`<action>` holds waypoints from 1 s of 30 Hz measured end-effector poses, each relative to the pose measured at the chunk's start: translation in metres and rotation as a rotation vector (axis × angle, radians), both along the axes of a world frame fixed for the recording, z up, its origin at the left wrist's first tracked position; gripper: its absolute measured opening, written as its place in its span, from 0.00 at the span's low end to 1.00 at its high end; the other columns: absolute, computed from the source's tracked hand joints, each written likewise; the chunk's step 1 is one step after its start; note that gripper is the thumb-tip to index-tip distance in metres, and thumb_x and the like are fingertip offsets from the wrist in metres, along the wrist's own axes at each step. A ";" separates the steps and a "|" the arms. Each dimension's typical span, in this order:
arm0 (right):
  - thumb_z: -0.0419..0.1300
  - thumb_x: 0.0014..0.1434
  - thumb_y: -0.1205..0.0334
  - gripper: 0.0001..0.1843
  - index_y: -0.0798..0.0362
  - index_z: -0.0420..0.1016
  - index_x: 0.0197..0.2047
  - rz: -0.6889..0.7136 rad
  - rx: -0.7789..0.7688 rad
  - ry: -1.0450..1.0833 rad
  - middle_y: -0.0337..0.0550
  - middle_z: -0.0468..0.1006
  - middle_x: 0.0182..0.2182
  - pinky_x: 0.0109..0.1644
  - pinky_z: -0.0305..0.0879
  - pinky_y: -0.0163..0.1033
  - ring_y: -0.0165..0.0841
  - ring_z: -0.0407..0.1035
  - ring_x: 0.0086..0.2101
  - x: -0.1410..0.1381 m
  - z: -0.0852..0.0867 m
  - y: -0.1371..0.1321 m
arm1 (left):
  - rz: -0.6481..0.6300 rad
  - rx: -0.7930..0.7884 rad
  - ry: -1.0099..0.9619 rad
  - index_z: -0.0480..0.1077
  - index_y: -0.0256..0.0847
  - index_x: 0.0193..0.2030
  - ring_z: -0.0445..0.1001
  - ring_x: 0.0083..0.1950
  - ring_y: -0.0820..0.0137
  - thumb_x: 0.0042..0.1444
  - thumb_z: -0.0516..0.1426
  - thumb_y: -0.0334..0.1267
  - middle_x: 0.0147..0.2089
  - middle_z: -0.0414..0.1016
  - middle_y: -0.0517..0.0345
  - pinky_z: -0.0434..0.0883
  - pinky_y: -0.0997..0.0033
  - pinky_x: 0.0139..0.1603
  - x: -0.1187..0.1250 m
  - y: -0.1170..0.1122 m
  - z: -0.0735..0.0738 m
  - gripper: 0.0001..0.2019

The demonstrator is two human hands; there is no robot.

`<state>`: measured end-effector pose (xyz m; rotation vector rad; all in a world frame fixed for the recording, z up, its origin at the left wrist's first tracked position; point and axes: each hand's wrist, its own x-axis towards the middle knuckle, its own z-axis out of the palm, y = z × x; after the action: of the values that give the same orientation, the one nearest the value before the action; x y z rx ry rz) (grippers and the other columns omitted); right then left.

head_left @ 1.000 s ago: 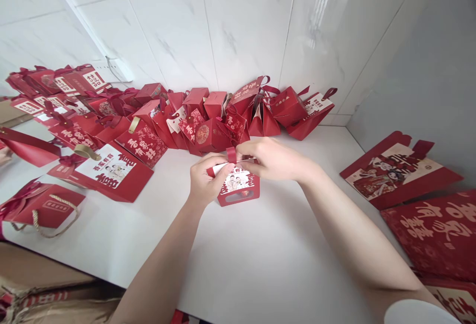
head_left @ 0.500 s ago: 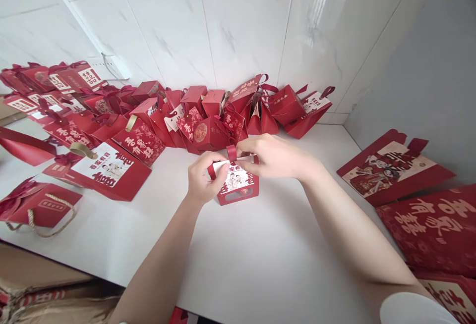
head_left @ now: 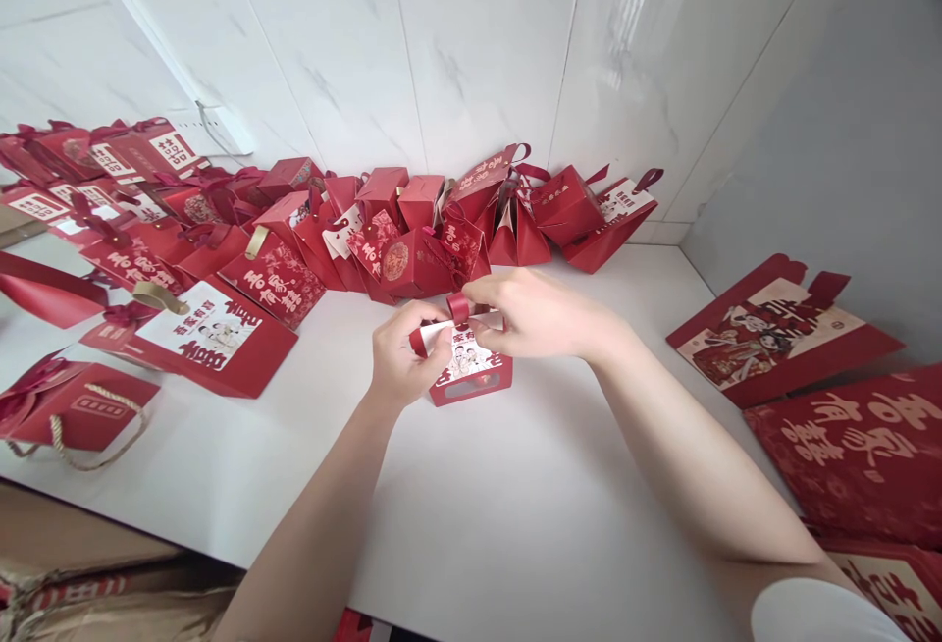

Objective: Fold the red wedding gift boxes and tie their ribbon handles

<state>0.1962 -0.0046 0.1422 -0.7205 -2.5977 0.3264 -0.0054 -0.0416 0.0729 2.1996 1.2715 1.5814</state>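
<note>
1. Left hand point(head_left: 407, 352) was clamped on the top left corner of a small red card box with a white printed front panel and a clear window point(head_left: 472, 365), thumb in front, fingers behind.
2. Right hand point(head_left: 534, 316) was at the box's top right, thumb on the front and forefinger near the glossy dark-red ribbon loop point(head_left: 459, 306); the fingertips were partly hidden, so whether they were pinched together could not be told.
3. Between both hands, the box rested upright on the smooth white table point(head_left: 507, 514), its loop standing up from the top edge.
4. The likeliest trouble was at that top edge: pressing harder with one hand than the other could have creased the thin card or skewed the panels.
5. A tug on the loop without a firm hold on the card might have pulled the ribbon crooked or torn the place where it passed through.
6. Just behind stood a faceted red card box with a round gold emblem point(head_left: 416, 264); a backward slip of the right hand could have knocked it into its crowded neighbours.
</note>
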 end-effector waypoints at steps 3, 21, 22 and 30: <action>0.52 0.55 0.65 0.07 0.52 0.57 0.27 -0.014 0.025 -0.014 0.36 0.64 0.23 0.28 0.40 0.37 0.27 0.49 0.23 -0.001 0.000 -0.001 | 0.041 -0.052 -0.023 0.71 0.40 0.33 0.70 0.29 0.73 0.53 0.59 0.36 0.30 0.74 0.60 0.68 0.74 0.32 0.000 -0.001 0.000 0.03; 0.51 0.60 0.66 0.08 0.53 0.64 0.29 -0.016 -0.008 -0.017 0.39 0.69 0.25 0.29 0.41 0.37 0.28 0.56 0.24 -0.001 0.002 -0.001 | 0.015 -0.147 -0.080 0.72 0.40 0.38 0.73 0.32 0.71 0.50 0.64 0.39 0.33 0.76 0.58 0.70 0.72 0.34 0.002 0.000 0.004 0.11; 0.50 0.60 0.66 0.08 0.53 0.64 0.29 -0.016 -0.003 -0.013 0.39 0.69 0.24 0.29 0.41 0.37 0.28 0.56 0.24 -0.001 0.001 -0.001 | 0.042 -0.160 -0.086 0.73 0.40 0.38 0.73 0.33 0.70 0.49 0.65 0.39 0.34 0.76 0.58 0.71 0.72 0.35 0.003 0.000 0.004 0.11; 0.51 0.62 0.64 0.08 0.53 0.68 0.32 -0.008 -0.055 0.015 0.39 0.71 0.26 0.29 0.45 0.36 0.28 0.58 0.24 0.001 0.004 -0.002 | 0.050 -0.195 -0.208 0.76 0.39 0.29 0.73 0.31 0.70 0.47 0.66 0.40 0.29 0.76 0.59 0.70 0.72 0.32 0.004 -0.001 0.005 0.07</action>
<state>0.1977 -0.0063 0.1460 -0.7444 -2.5798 0.4013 -0.0017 -0.0423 0.0782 1.8494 1.3623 1.5808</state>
